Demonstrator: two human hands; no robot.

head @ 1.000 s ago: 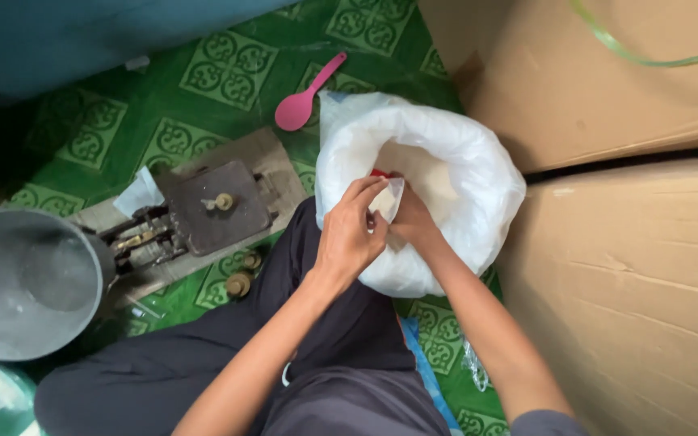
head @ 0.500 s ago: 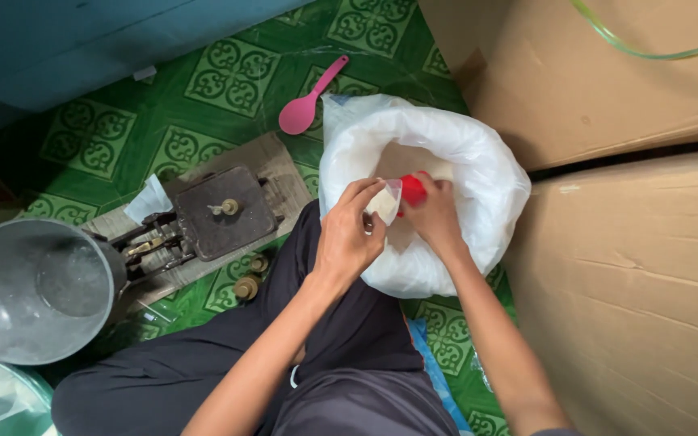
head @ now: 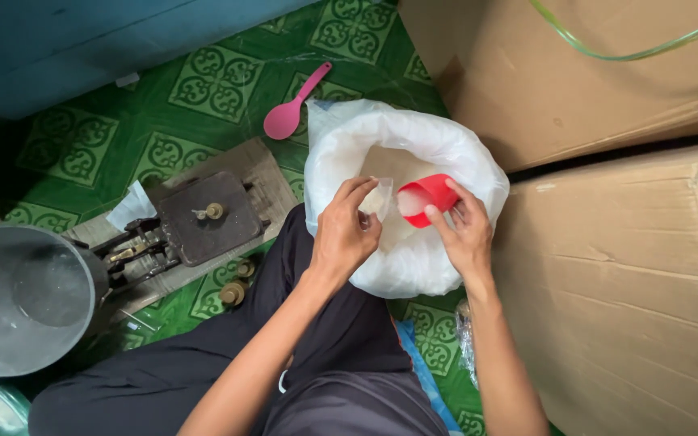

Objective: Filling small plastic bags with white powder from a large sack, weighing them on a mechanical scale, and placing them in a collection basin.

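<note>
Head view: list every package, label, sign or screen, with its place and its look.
Large white plastic sack: centre, on green patterned floor, mouth open, rounded.
Small clear bag: in left hand, over the sack.
Upper cardboard box: top right, plain brown.
Lower cardboard box: right, plain brown.
No signs or screens.

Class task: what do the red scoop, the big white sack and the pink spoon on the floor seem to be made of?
Scoop: likely plastic, smooth, evenly red, thin-walled.
Sack: probably thin plastic film, translucent white, crinkled, with soft glossy folds at its rolled rim.
Spoon: seemingly moulded plastic, uniform pink, slightly shiny.
</note>
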